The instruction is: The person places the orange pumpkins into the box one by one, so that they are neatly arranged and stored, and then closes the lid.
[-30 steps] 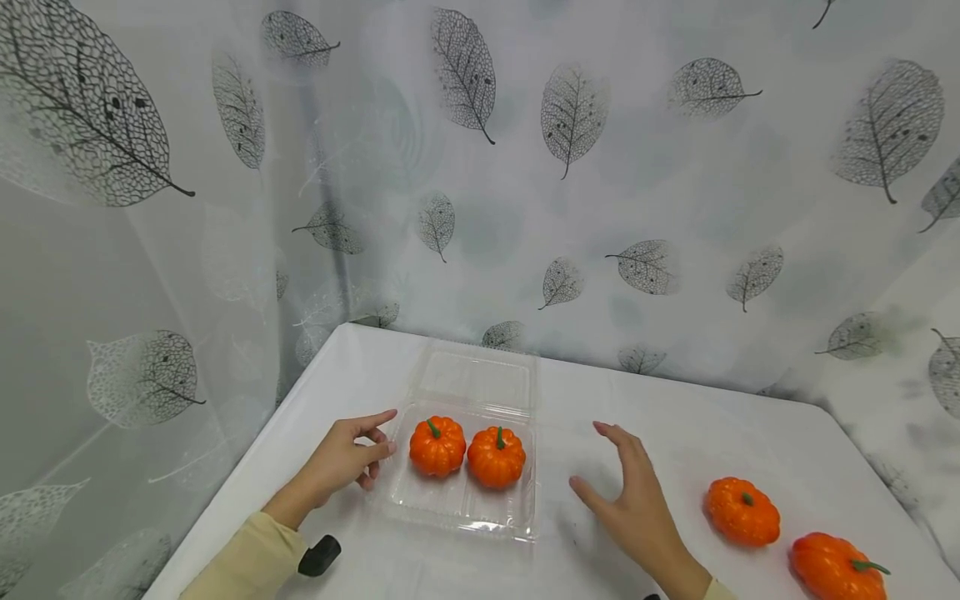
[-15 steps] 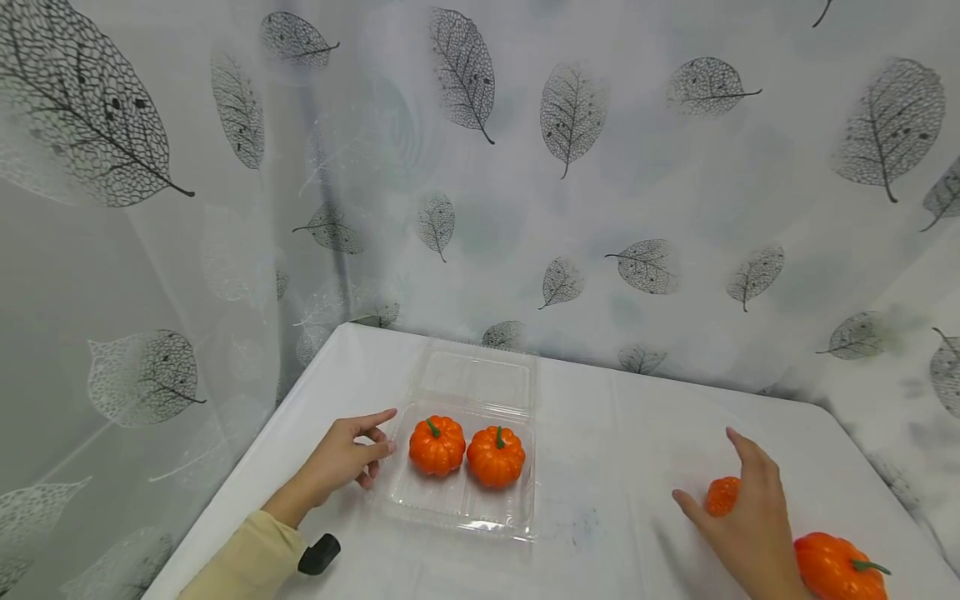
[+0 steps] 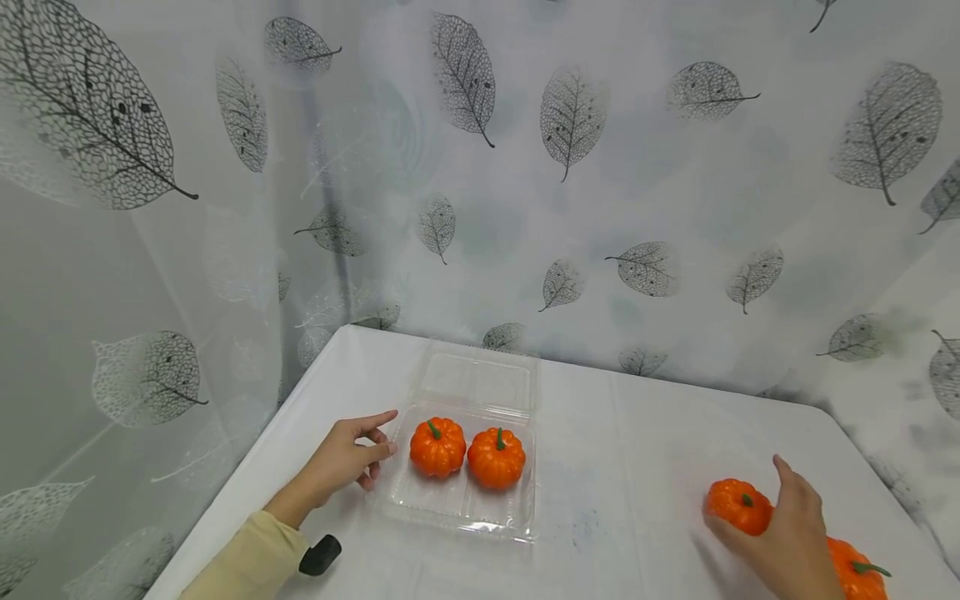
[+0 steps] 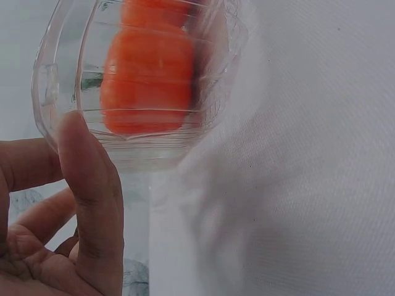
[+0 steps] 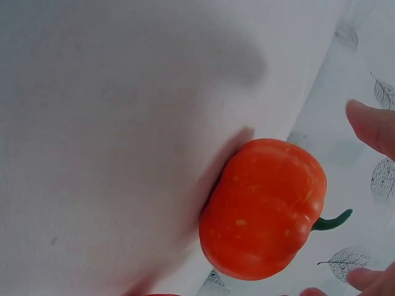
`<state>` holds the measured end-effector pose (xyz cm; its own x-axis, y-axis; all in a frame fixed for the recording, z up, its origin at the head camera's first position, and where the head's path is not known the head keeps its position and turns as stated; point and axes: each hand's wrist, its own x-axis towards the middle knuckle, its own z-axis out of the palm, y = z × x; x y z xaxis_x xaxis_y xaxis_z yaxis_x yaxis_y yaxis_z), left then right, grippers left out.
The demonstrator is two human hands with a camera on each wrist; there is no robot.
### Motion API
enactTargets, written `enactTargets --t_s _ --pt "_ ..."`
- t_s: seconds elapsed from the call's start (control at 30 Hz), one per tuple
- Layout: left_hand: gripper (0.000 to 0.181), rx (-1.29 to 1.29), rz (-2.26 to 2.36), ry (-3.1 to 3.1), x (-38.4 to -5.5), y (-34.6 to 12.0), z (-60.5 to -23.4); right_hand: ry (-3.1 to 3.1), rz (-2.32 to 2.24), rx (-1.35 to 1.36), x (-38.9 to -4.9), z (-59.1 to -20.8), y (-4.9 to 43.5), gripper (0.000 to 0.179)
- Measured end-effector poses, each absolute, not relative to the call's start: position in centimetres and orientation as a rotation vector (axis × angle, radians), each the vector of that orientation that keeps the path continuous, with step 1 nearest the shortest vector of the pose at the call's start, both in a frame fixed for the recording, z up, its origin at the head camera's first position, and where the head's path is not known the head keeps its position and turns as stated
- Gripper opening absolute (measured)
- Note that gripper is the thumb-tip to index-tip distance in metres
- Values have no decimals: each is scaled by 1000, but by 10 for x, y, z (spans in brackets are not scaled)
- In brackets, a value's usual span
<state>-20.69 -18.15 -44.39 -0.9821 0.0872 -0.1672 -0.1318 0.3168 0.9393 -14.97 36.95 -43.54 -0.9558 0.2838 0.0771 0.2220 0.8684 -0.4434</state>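
A clear plastic clamshell box (image 3: pixel 420 504) lies with its lid folded back on the white table. Two small orange pumpkins (image 3: pixel 437 447) with green stems sit side by side in it. At the box's left edge is my left hand (image 3: pixel 341 460), index finger extended and thumb at the rim (image 4: pixel 52 92). On the right, my right hand (image 3: pixel 787 533) spreads thumb and fingers about a third pumpkin (image 3: pixel 738 504). The right wrist view shows this pumpkin (image 5: pixel 265 209) on the table, with fingertips (image 5: pixel 373 126) apart from it.
Another orange pumpkin (image 3: pixel 858 571) lies at the near right, partly behind the right hand. Leaf-printed curtains (image 3: pixel 570 208) rise behind and to the left of the white table (image 3: pixel 600 450). A black object (image 3: pixel 320 555) sits by the left sleeve.
My right hand has moved right, from beside the clamshell box over to the loose pumpkin. The left hand and the box have stayed where they were.
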Motion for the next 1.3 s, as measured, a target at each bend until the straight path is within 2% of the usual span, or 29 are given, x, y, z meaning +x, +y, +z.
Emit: enactTargets --t_s 0.43,0.63,0.93,1.3 --pt "57 -48 1738 2393 -204 -181 -443 -3190 656 -516 -152 -439 386 144" --pt "58 -29 1731 2395 -202 -181 -442 -3212 631 -523 -152 -441 387 137" --pt "58 -21 1738 2393 -203 -181 -443 -3169 625 -709 -156 -450 384 118" --pt "57 -44 1760 2392 -205 -181 -447 -3145 633 -685 -156 -454 381 110"
